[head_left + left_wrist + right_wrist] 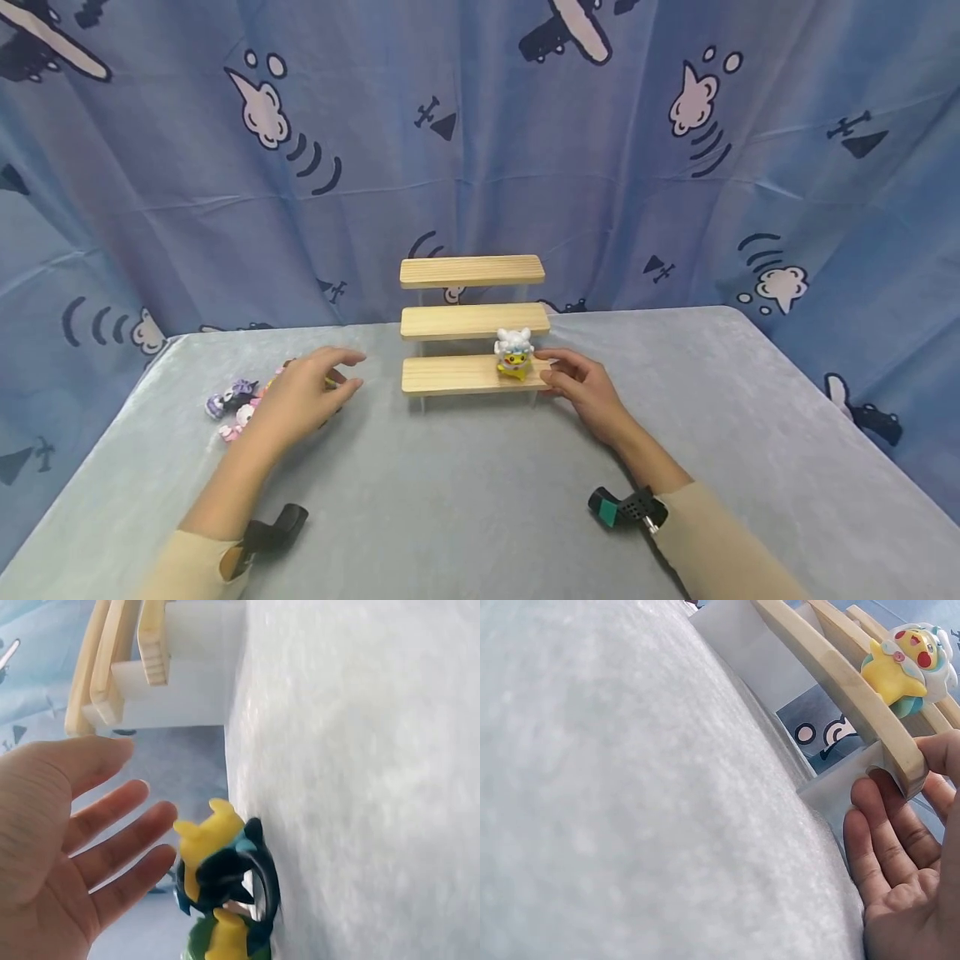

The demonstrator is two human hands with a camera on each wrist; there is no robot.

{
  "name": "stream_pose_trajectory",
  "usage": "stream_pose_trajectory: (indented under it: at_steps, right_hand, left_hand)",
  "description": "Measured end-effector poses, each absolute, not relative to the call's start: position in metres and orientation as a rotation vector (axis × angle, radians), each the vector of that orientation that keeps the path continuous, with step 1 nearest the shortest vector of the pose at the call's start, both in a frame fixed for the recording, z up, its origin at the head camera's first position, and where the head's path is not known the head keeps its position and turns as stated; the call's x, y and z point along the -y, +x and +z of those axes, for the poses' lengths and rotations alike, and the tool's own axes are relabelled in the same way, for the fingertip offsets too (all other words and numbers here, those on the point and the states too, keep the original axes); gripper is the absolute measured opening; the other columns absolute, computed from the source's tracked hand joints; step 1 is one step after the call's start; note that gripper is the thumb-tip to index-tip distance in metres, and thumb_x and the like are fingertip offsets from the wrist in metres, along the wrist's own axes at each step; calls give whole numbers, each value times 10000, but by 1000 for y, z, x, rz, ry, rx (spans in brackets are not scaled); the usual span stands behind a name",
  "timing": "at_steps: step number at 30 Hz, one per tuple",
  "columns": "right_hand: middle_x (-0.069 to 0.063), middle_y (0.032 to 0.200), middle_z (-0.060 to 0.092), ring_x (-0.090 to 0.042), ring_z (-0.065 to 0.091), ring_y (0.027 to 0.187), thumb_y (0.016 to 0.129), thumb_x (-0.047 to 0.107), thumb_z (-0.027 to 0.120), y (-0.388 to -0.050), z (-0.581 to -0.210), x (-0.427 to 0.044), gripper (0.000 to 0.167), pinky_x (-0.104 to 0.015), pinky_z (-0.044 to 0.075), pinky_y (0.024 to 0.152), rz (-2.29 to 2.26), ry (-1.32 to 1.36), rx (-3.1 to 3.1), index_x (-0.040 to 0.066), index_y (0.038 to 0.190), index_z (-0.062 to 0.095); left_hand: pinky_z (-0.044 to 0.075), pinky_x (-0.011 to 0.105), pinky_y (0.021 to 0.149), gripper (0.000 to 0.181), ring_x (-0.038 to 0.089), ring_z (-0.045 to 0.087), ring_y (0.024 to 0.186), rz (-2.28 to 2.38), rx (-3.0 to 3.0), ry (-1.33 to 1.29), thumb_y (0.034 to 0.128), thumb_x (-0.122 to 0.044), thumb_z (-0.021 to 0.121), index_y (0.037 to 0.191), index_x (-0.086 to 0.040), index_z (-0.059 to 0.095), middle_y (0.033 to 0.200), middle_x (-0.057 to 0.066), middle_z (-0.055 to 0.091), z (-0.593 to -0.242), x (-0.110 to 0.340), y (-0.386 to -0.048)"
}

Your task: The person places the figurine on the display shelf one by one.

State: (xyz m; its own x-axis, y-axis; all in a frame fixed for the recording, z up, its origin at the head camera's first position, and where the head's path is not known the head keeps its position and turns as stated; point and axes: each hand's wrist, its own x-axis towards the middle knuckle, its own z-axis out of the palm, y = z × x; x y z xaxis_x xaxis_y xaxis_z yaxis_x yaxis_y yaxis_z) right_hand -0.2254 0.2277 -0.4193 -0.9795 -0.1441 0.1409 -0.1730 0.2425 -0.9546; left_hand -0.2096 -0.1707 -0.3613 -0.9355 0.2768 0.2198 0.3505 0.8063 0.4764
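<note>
A three-tier display shelf (450,377) has pale wooden boards on clear supports. On its lowest board, near the right end, stands a small yellow figurine (513,355) in a white hooded costume. My right hand (588,392) grips that board's right end, thumb by the top edge and fingertips beneath, as the right wrist view shows. Left of the shelf, my left hand (303,396) hovers with fingers apart, holding nothing. Close by its fingertips is a figurine with yellow ears and a dark body (214,851), beside a green and yellow figurine (225,937).
Several colourful figurines (236,404) lie in a cluster at the table's left, partly hidden behind the left hand. A pale grey cloth covers the table (450,500). Behind it hangs a blue patterned curtain (480,150). Black camera mounts sit on both wrists.
</note>
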Motion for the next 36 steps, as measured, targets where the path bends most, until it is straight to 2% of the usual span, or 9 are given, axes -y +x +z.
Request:
stream_pose_trajectory:
  at_steps: [9, 17, 23, 28, 36]
  right_hand:
    - [-221, 1164, 613, -72, 634, 933, 990, 150, 627, -225, -421, -227, 379, -295, 614, 828, 1899, 303, 2452, -7, 1334, 602]
    - [-157, 1123, 626, -69, 632, 929, 991, 149, 629, -226, -422, -226, 379, -306, 618, 827, 1902, 306, 2448, -8, 1334, 602]
    - [-178, 1144, 623, -64, 630, 932, 988, 155, 634, -226, -420, -226, 383, -298, 616, 823, 1889, 300, 2453, -2, 1337, 604]
    - [-176, 1140, 620, -64, 631, 937, 992, 162, 633, -226, -420, -226, 386, -298, 616, 826, 1883, 314, 2456, -1, 1341, 601]
    - [-145, 1118, 624, -61, 628, 940, 992, 162, 634, -226, -421, -227, 385, -297, 616, 828, 1875, 305, 2461, 5, 1342, 601]
  left_hand:
    - [558, 538, 892, 374, 328, 710, 1046, -709, 2833, -468, 953, -193, 688, 1318, -121, 652, 1314, 138, 668, -363, 185, -212]
    - [514, 546, 883, 388, 332, 640, 1035, -704, 2876, -397, 932, -194, 705, 1306, -96, 664, 1233, 177, 667, -369, 197, -217]
    - [485, 594, 984, 426, 395, 621, 1163, -740, 2915, -391, 944, -231, 694, 1333, -67, 637, 1289, 214, 646, -373, 201, -220]
    - [429, 630, 1073, 440, 453, 536, 1310, -731, 2973, -376, 963, -250, 673, 1354, -54, 620, 1378, 235, 599, -371, 199, -220]
    - [445, 631, 1055, 451, 451, 557, 1301, -711, 3017, -382, 980, -314, 652, 1346, -51, 631, 1355, 202, 646, -372, 198, -220]
